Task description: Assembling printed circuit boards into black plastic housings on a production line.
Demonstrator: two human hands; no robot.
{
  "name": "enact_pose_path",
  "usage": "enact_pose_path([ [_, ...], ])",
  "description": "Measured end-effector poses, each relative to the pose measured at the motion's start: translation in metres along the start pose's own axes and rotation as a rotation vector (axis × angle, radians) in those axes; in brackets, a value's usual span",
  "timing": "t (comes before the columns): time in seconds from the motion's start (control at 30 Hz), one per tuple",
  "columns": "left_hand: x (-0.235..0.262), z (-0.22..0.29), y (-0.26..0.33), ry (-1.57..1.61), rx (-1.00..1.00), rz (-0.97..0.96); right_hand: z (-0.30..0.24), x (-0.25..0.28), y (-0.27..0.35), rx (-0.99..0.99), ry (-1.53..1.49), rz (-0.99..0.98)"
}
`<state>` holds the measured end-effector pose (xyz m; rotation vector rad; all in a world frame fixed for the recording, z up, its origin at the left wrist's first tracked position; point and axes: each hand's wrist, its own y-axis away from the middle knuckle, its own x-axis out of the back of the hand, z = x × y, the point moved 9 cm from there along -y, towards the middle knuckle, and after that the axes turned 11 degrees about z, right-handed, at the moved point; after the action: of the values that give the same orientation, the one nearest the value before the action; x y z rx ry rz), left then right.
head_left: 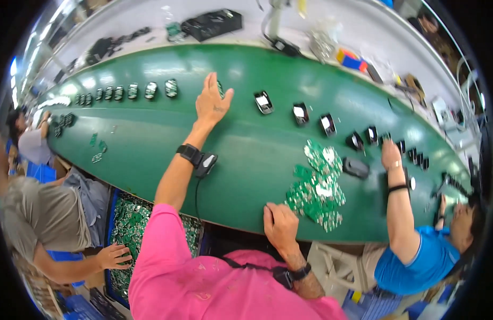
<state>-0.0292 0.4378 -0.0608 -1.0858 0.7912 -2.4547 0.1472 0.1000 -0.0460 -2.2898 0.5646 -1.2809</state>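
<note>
My left hand [212,102] reaches out over the green work surface, fingers stretched and thumb apart. Just beside its fingers lies a small black housing with a green circuit board [220,88], partly hidden by the hand. My right hand [282,225] rests by the near edge with its fingers curled in; whatever they may hold is hidden. A loose heap of green circuit boards [316,194] lies to the right of that hand. Further right of the heap sits a dark grey computer mouse-like object [356,167].
Board-filled housings [171,88] line up to the left, open black housings [263,102] to the right. A co-worker in blue [427,256] reaches into the right row. Another at left has a hand over a blue bin of boards [114,266]. A black bag [212,24] lies along the back.
</note>
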Motion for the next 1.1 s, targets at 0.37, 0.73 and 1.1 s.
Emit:
enact_pose_path([
  [0.37,-0.030,0.073,0.034,0.232,0.021,-0.166,0.040,0.059,-0.013,-0.260,0.235,0.132],
  [0.73,0.087,0.125,0.198,0.317,-0.059,-0.379,0.072,0.051,-0.009,-0.638,-0.156,-0.045],
  [1.1,0.093,0.106,0.204,0.552,0.262,-0.239,0.058,-0.017,-0.032,-1.023,-0.893,-0.076],
])
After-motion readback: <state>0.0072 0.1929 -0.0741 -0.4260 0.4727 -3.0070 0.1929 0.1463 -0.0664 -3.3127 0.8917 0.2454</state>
